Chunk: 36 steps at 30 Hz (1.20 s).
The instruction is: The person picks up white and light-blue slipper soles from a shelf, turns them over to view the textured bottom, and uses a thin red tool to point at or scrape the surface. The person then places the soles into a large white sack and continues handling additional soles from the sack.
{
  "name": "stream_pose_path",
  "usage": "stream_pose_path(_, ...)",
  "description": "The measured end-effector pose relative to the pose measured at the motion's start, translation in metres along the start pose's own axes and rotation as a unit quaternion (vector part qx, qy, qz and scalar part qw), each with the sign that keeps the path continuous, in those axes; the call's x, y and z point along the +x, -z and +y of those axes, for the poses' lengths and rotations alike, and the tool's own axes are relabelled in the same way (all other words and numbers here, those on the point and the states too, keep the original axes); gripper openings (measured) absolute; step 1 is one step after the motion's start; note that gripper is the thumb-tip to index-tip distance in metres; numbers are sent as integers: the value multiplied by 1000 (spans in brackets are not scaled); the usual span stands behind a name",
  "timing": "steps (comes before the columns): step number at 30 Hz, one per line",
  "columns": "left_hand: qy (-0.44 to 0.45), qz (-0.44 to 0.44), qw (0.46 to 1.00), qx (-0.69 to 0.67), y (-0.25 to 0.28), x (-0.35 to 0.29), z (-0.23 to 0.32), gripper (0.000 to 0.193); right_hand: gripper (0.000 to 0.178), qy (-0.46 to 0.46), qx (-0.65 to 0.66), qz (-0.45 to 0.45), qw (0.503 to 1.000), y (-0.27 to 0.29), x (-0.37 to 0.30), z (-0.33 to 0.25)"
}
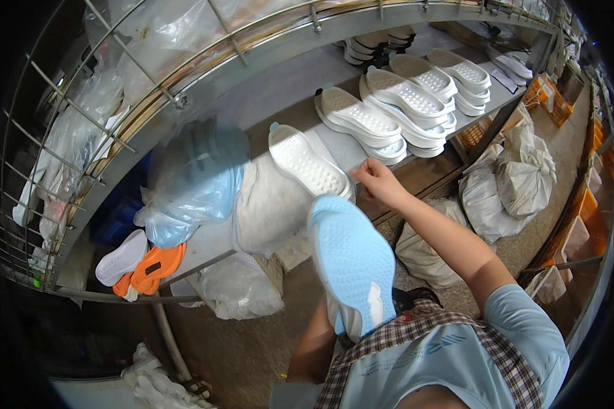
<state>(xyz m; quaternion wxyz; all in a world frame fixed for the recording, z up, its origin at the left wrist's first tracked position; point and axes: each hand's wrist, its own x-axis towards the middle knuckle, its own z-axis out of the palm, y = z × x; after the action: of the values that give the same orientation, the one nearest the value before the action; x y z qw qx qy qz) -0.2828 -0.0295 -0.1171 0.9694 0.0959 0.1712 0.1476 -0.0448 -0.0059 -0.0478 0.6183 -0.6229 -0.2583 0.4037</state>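
A light-blue shoe sole (353, 262) with a textured face and a white patch near its lower end is held up in front of my body. My left forearm (312, 341) reaches up behind it; the sole hides my left hand, which bears it from behind. My right hand (377, 183) is closed, its fingertips pressed together, just beyond the sole's upper end. Whether something small is in those fingers cannot be made out. Beside it, a white sole (305, 160) lies on the cloth-covered shelf, dimpled side up.
Stacked white soles (402, 95) line the shelf to the right. A blue plastic bag (201, 180), a folded grey cloth (269, 204) and orange soles (158, 267) lie left. Wire mesh (164, 88) fences the upper shelf. White sacks (525, 163) and orange crates (583, 218) stand at right.
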Motion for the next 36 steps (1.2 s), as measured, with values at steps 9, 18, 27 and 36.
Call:
stream_pose_path(9,16,58,998,19,20,-38,12,52,48,-50,-66,-34,996,-29,30,-7)
stream_pose_path(18,39,70,997,23,21,-43,20,53,42,142,0,14,990,56,-6,-93)
stream_pose_path(27,70,-37,996,-35,-11,1,32,55,34,130,-240,293,916,166,28,-166)
stream_pose_path(36,25,-290,956,-40,-54,66,47,53,31,386,-486,276,734,114,-55,-156)
